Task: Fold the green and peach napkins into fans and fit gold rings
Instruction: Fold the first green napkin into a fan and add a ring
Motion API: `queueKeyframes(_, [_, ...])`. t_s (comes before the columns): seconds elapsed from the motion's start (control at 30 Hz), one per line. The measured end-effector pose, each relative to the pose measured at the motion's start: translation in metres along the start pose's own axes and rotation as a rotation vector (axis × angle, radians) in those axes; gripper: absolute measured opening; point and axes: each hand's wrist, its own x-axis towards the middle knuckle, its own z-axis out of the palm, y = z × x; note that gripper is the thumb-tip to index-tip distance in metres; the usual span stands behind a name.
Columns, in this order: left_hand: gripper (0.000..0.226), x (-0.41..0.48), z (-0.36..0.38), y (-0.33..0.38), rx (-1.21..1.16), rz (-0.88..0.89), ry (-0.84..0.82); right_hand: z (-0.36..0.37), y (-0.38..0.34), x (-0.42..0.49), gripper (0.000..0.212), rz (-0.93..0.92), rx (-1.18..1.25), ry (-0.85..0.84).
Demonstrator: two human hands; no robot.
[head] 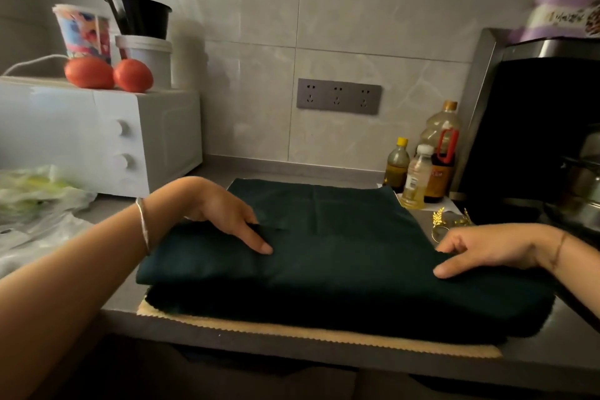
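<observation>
A dark green napkin [328, 237] lies spread on the grey counter, its near part turned over into a wide pleat. Under it lies the peach napkin [292, 333], of which only the zigzag front edge shows. My left hand [224, 214] pinches the fold on the left side, thumb tucked under the cloth. My right hand [487, 250] grips the same fold at the right edge, fingers on top and thumb below. Gold leaf-shaped rings [449, 222] rest on the counter just beyond my right hand.
A white microwave [97, 136] with two tomatoes [108, 74] and cups on top stands at the left. Plastic bags [35, 204] lie before it. Oil bottles [422, 166] stand at the back right beside a dark appliance [535, 127]. The counter edge [292, 357] runs close in front.
</observation>
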Motion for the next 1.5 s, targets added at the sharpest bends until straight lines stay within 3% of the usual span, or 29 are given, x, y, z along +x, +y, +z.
queueKeyframes(0.13, [0.020,0.029,-0.031,-0.003,0.008,0.051,0.190,-0.033,0.000,0.038,0.040,-0.053,-0.068,0.339])
queueKeyframes(0.2, [0.023,0.057,-0.044,-0.010,0.082,0.056,0.327,-0.046,0.001,0.067,0.022,-0.124,-0.161,0.471])
queueKeyframes(0.27, [0.026,0.088,-0.054,-0.020,0.134,0.027,0.423,-0.057,0.006,0.099,0.006,-0.157,-0.291,0.539])
queueKeyframes(0.53, [0.024,0.170,-0.082,-0.050,0.327,-0.104,0.714,-0.095,0.031,0.195,0.009,-0.102,-0.483,0.781])
queueKeyframes(0.77, [0.034,0.204,-0.097,-0.076,0.342,-0.173,0.724,-0.113,0.046,0.249,0.012,-0.074,-0.524,0.854])
queueKeyframes(1.27, [0.024,0.235,-0.089,-0.090,0.306,-0.317,0.887,-0.112,0.062,0.287,0.019,-0.066,-0.454,1.114])
queueKeyframes(1.4, [0.051,0.233,-0.080,-0.087,0.373,-0.406,0.951,-0.102,0.068,0.282,0.037,0.133,-0.549,1.258])
queueKeyframes(1.5, [0.061,0.225,-0.065,-0.063,0.291,-0.256,1.018,-0.089,0.058,0.268,0.046,0.161,-0.536,1.251])
